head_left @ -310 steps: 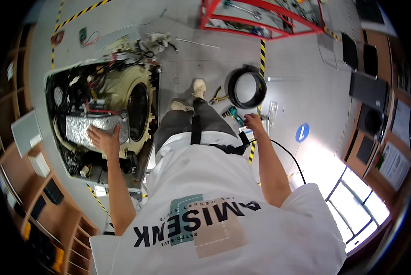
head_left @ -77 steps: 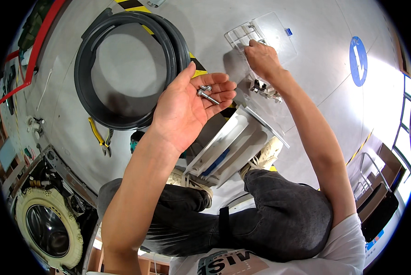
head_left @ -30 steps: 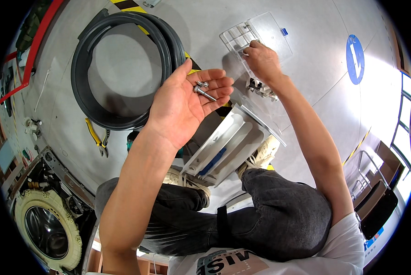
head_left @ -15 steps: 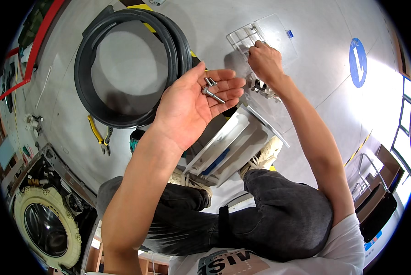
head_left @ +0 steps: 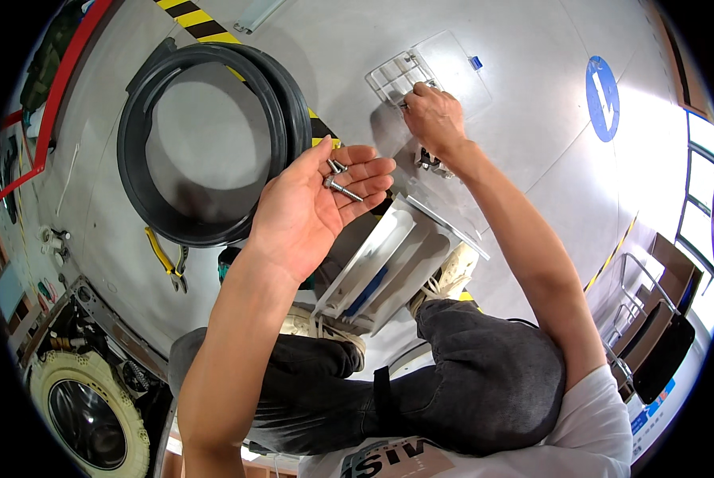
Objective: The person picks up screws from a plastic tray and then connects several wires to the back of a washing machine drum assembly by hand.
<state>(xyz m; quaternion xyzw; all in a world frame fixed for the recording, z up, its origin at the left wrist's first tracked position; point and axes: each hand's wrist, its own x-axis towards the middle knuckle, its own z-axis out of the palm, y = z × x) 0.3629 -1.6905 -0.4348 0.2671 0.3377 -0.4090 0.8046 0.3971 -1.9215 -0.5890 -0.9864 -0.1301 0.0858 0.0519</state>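
My left hand [head_left: 305,203] is palm up with slightly curled fingers, cradling metal bolts. The longest bolt [head_left: 343,189] lies across the fingers, and shorter bolts [head_left: 337,166] rest just above it. Over the near right part of a clear plastic compartment box [head_left: 385,78], my right hand [head_left: 435,115] has its fingers drawn together in a pinch. Whatever sits between those fingertips is hidden. The box's transparent lid [head_left: 456,68], with a blue latch, lies folded back. Just below my right hand are small white and dark parts [head_left: 428,159], partly covered by my wrist.
A large black rubber ring [head_left: 134,163] lies left of my left hand, with yellow-handled pliers [head_left: 166,259] below it. Between my shoes stands a white drawer-like tray [head_left: 401,247] with a blue strip inside. An opened washing machine with a drum door [head_left: 86,410] is at lower left.
The view has shifted, so box and hands appear farther left. My right hand stays at the box with its fingers pinched. The bolts remain in my left palm.
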